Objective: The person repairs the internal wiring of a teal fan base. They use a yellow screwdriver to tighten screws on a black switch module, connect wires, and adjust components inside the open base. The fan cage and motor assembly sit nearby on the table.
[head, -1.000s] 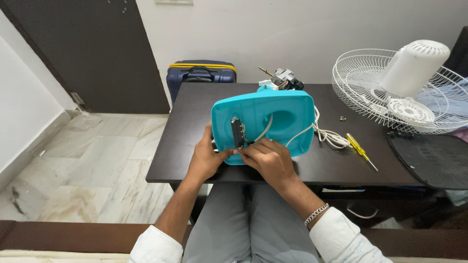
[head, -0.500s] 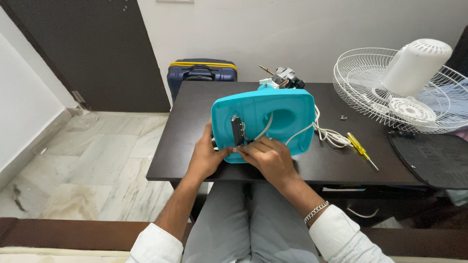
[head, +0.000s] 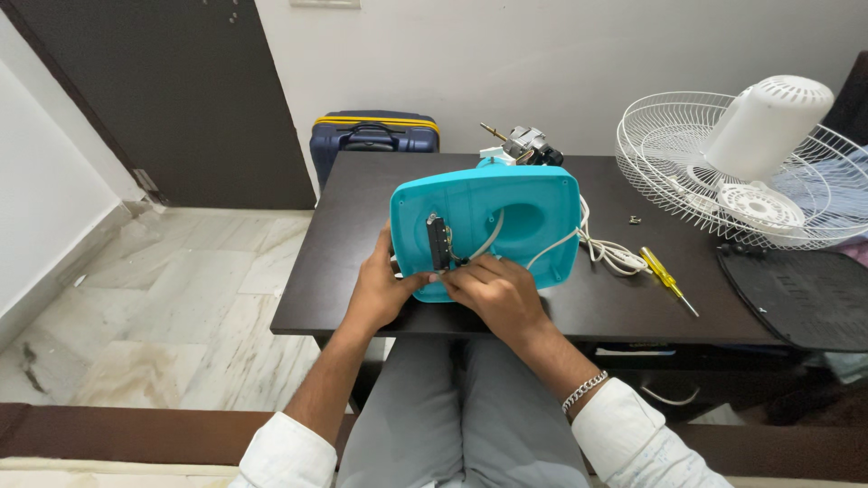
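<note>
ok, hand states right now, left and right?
Left hand: closed on the turquoise fan base, gripping its lower left edge.
Right hand: fingers pinched at the base's wiring; grip contents unclear.

- The turquoise fan base (head: 506,217) is hiding most of the motor assembly (head: 524,145) behind it; only the shaft and the top are showing.
- The left hand (head: 380,289) is gripping the base's lower left edge, and its fingers are disappearing behind the plastic.
- The right hand (head: 493,289) is covering the base's lower rim, and whatever its fingertips are pinching beside the dark switch strip (head: 438,242) is too small to tell.
- The white wire fan guard (head: 687,154) is running off the right edge.
- The black panel (head: 796,298) is getting cut off at the right edge too.
- The small dark bit (head: 635,219) on the table (head: 362,199) is staying too tiny to identify.
</note>
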